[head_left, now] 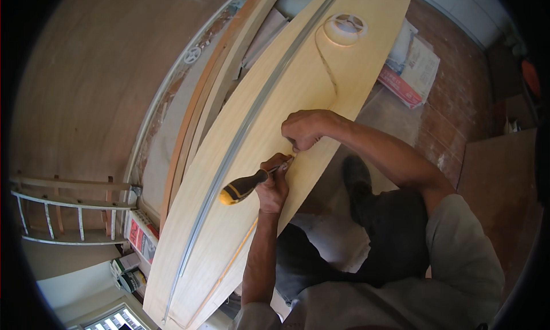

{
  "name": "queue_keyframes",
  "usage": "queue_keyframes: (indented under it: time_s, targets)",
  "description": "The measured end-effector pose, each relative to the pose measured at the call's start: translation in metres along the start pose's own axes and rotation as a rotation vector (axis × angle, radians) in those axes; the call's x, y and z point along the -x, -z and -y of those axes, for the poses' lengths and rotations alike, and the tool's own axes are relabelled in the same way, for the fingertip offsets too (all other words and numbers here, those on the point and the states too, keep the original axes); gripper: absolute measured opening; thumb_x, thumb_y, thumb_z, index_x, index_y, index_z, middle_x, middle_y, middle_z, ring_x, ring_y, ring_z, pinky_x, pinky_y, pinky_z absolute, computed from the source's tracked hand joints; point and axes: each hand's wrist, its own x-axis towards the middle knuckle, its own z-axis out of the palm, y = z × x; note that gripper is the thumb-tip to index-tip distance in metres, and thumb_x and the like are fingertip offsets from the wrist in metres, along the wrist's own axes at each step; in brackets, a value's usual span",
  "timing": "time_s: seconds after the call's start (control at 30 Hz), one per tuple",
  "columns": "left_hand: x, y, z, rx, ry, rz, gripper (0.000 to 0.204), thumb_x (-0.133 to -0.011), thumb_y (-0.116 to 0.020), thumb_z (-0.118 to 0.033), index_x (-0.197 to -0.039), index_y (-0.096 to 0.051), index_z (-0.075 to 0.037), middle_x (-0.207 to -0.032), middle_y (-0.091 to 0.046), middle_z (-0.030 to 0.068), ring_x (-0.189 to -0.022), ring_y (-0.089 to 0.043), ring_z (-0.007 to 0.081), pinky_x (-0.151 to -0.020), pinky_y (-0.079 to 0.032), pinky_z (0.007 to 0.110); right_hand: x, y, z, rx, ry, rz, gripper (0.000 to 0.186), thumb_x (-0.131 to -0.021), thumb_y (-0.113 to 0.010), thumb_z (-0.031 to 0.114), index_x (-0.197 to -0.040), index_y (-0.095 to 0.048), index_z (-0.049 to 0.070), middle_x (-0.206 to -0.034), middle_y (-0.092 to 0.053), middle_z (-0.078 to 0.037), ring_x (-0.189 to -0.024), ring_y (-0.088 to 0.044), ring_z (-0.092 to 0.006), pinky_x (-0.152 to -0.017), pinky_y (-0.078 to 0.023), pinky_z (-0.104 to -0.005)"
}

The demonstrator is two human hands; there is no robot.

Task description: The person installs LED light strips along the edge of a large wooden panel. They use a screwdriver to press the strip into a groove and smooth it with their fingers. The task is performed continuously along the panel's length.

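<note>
A screwdriver [243, 186] with a black and yellow handle is in my left hand [274, 188]; its handle points left and its tip end points toward my right hand. My right hand [302, 129] is closed, fingertips pinched just above the screwdriver's tip. Something small and pale shows between the hands, too small to name. Both hands are over a long pale wood board [275, 120]. From a white reel [346, 27] at the board's far end, a thin strip [326, 66] runs toward my right forearm, which hides the rest of it.
A grey metal channel [252, 109] lies along the board's left part, and an orange strip [229, 264] along its near right edge. Wooden planks [197, 109] and a ladder [74, 209] are to the left. Paper bags [409, 72] lie on the floor right of the board.
</note>
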Motion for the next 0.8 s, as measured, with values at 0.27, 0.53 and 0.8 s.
queue_keyframes:
  time_s: [0.27,0.53,0.8]
  targets:
    - [-0.001,0.002,0.007,0.279,0.184,-0.048,0.011,-0.106,-0.063,0.005,-0.114,-0.061,-0.002,-0.115,-0.077,0.0165,-0.105,-0.077,0.0242,-0.095,-0.061,0.038,0.003,0.01,0.002,0.028,0.062,-0.037,0.024,-0.078,-0.08,0.02,-0.085,-0.081,-0.003,-0.084,-0.077,-0.022,-0.079,-0.076,-0.0353,-0.071,-0.059,-0.0478]
    - [-0.006,0.009,-0.007,0.468,0.238,-0.311,0.015,-0.112,-0.063,-0.016,-0.119,-0.054,-0.006,-0.118,-0.074,0.0213,-0.115,-0.076,0.0374,-0.089,-0.069,0.048,0.003,0.001,-0.003,0.004,0.047,-0.061,0.023,-0.08,-0.079,0.021,-0.084,-0.08,-0.001,-0.08,-0.075,-0.02,-0.078,-0.074,-0.0351,-0.07,-0.057,-0.0483]
    - [-0.027,0.026,-0.021,0.278,0.219,-0.313,0.011,-0.112,-0.057,-0.008,-0.12,-0.054,-0.001,-0.112,-0.072,0.0192,-0.103,-0.078,0.0307,-0.082,-0.069,0.04,0.017,0.01,-0.013,-0.171,0.087,-0.187,0.044,-0.093,-0.077,0.043,-0.09,-0.079,0.0,-0.081,-0.076,-0.018,-0.077,-0.074,-0.0341,-0.072,-0.058,-0.0471]
